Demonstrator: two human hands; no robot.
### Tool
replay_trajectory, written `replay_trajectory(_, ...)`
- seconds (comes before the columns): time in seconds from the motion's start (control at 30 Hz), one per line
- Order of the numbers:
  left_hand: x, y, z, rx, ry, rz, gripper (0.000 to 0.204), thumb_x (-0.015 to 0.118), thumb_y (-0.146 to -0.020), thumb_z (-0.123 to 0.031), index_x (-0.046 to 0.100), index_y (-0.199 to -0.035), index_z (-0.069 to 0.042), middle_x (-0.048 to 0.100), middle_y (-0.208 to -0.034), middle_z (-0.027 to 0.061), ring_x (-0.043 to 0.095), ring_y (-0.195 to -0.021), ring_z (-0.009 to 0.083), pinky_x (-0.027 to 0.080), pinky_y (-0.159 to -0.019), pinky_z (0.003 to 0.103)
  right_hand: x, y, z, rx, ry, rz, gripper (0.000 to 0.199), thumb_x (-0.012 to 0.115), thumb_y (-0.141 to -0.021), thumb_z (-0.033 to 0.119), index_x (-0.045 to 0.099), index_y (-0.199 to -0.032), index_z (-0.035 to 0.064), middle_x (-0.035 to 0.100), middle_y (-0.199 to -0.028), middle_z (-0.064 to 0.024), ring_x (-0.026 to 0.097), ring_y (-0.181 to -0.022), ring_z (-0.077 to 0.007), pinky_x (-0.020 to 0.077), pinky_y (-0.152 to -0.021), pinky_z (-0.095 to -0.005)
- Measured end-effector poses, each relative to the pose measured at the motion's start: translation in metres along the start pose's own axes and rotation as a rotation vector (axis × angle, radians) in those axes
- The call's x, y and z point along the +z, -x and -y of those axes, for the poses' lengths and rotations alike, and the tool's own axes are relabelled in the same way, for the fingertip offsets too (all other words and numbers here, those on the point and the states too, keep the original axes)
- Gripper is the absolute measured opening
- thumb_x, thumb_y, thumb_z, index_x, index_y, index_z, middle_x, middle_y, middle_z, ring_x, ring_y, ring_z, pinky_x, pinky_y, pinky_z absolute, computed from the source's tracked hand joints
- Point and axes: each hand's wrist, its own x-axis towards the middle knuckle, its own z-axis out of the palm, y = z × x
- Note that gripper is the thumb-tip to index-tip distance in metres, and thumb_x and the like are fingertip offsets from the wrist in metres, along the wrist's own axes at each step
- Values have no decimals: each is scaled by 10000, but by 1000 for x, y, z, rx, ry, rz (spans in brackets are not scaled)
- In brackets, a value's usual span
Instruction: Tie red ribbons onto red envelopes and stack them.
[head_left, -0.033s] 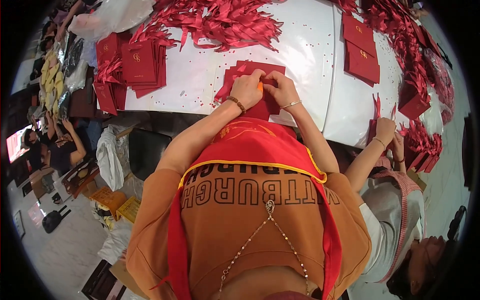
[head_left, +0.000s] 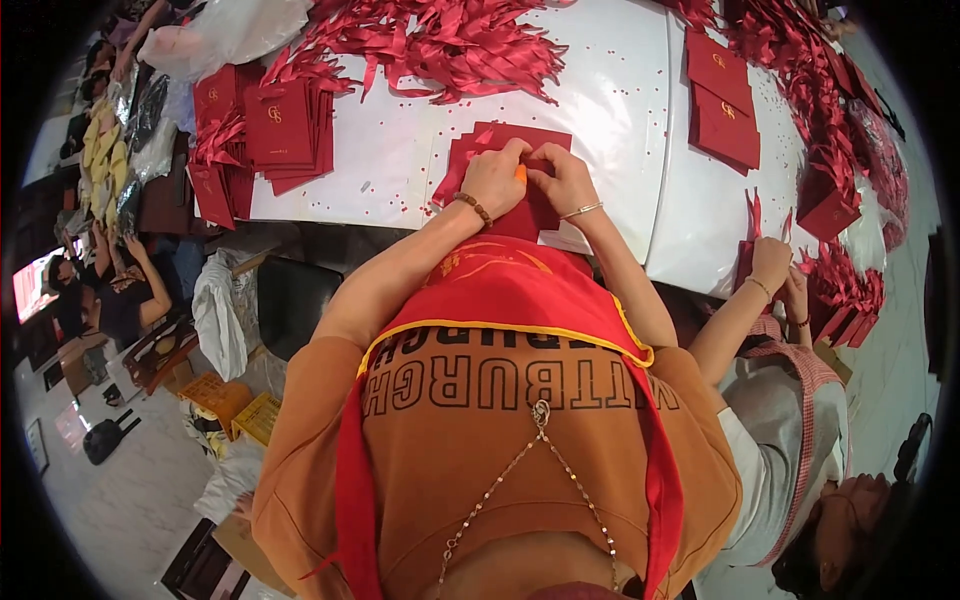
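In front of my apron, at the table's near edge, both my hands meet over a small red paper bag [head_left: 533, 212]. My left hand [head_left: 492, 182], with a beaded bracelet, has its fingers bent and pinched at the bag's upper part. A small orange piece [head_left: 521, 173] shows by its fingertips; what it is I cannot tell. My right hand [head_left: 563, 180], wearing a metal bangle, curls its fingers toward the left ones and pinches there too. The fingertips hide what is exactly between them. Flat red bags [head_left: 545, 133] lie under and beyond my hands.
A heap of red ribbons [head_left: 450, 45] covers the far middle of the white table [head_left: 610, 110], which is dotted with red paper bits. Red bag stacks stand left [head_left: 280, 125] and right [head_left: 722, 110]. At my right, a co-worker's hands [head_left: 770, 265] handle a ribboned bag.
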Motion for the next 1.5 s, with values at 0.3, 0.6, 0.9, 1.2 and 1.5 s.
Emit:
replay_trajectory(0.3,-17,-1,10,-295,424,213,247,627,-741,-175,561,-933,-34,584,-628,100,560,-529,227,435,-514,321,3,9,-3,-103,-78,-60,229,612,-701,21,564,-924,24,574,-856,-138,556,-762,-289,444,-668,-324)
replay_trajectory(0.6,-62,-57,4,48,-114,705,274,538,-750,-295,638,-806,-46,589,-611,109,546,-553,179,410,-526,314,4,11,15,-203,-8,-38,201,594,-724,14,572,-922,44,540,-805,-131,541,-754,-308,439,-650,-344)
replay_trajectory(0.9,-51,-74,6,-16,-21,994,198,536,-724,-191,621,-699,-14,514,-524,33,443,-463,111,343,-444,263,7,15,15,-250,32,-91,186,598,-720,20,570,-901,51,538,-795,-121,542,-741,-306,439,-631,-357)
replay_trajectory(1.2,-37,-54,2,-32,-189,523,212,523,-696,-231,637,-739,-57,613,-705,143,585,-664,281,442,-603,372,4,12,13,-239,49,-87,193,600,-718,29,547,-902,46,541,-805,-128,536,-757,-319,435,-637,-369)
replay_trajectory(1.5,-45,-40,-14,71,-233,424,225,493,-713,-246,628,-741,-69,608,-711,142,580,-671,302,439,-597,391,0,13,13,-135,-43,-56,173,614,-708,33,553,-870,37,539,-791,-128,541,-728,-305,435,-622,-344)
